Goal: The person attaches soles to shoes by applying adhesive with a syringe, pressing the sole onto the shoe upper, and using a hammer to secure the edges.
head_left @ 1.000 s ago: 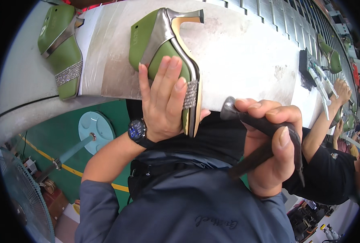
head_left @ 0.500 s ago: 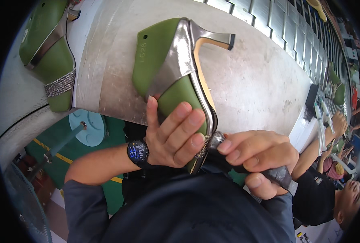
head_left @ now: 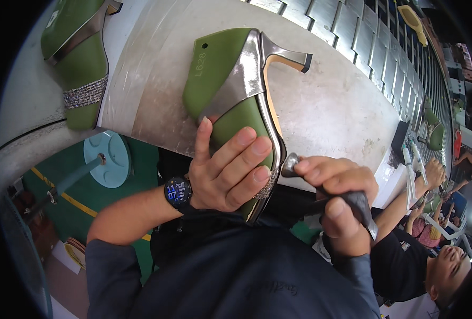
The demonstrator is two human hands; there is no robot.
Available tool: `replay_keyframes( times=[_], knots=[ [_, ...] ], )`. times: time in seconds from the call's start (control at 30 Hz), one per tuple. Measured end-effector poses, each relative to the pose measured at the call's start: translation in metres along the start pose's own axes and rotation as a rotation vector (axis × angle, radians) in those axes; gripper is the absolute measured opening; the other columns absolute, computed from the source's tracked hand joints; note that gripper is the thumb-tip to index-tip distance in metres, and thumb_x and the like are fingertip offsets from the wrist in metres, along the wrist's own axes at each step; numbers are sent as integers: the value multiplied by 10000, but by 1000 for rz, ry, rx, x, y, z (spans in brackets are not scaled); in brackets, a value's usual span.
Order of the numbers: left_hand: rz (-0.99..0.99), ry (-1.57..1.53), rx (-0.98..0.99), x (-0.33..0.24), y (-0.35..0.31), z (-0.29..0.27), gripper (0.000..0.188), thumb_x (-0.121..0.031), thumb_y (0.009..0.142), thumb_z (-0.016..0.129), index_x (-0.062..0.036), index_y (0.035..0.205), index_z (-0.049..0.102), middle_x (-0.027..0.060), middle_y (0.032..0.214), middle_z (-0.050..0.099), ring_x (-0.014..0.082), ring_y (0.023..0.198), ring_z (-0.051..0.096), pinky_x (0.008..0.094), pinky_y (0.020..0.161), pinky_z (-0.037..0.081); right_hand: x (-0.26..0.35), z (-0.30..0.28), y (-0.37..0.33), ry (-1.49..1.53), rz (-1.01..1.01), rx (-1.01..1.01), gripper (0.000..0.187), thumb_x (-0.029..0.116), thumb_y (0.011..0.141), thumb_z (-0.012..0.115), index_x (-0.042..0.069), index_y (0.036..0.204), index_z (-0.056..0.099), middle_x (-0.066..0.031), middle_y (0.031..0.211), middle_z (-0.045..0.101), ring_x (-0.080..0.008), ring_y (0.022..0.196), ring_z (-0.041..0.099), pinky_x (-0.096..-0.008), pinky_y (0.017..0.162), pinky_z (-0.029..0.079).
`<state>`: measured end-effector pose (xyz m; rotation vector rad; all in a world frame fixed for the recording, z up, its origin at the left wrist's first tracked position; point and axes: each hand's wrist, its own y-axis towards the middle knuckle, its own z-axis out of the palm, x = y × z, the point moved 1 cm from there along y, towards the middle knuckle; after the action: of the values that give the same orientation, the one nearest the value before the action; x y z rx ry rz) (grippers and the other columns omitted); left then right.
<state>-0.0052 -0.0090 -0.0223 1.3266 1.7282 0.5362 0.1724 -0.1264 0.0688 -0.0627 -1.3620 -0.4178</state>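
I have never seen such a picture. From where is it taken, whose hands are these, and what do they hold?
No machine arm here: these are a person's own bare hands, seen from above by a camera worn on their head. Its wide lens bends straight edges. The left hand holds a high-heeled shoe fitted on a green form; its toe reaches past the near edge of the pale work surface. The right hand grips a dark metal tool, its rounded end beside the shoe; contact is hard to judge. A similar shoe lies at the left.
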Motion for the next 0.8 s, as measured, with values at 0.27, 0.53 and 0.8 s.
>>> replay_keyframes(
  times=[0.27,0.53,0.8],
  knots=[
    [19,22,-38,1,-1,4,425,-247,1082,515,-149,1481,407,107,1505,545,300,1414,533,722,1213,222,10,23,-3,117,4,-204,208,61,919,692,-42,1074,600,-306,1104,675,-488,1106,679,-608,989,544],
    [-6,8,-36,-3,-4,7,441,-308,1080,497,-184,1493,405,41,1549,501,262,1458,482,739,1222,174,31,10,61,44,450,-228,270,221,890,737,20,956,569,-235,894,684,-426,911,714,-561,923,574],
    [21,24,-30,0,-2,6,499,-330,1078,505,-185,1537,372,41,1549,509,261,1472,463,742,1216,176,29,14,104,-198,490,-111,247,187,923,622,-32,1026,574,-274,978,710,-383,999,720,-508,1000,544]
  ],
)
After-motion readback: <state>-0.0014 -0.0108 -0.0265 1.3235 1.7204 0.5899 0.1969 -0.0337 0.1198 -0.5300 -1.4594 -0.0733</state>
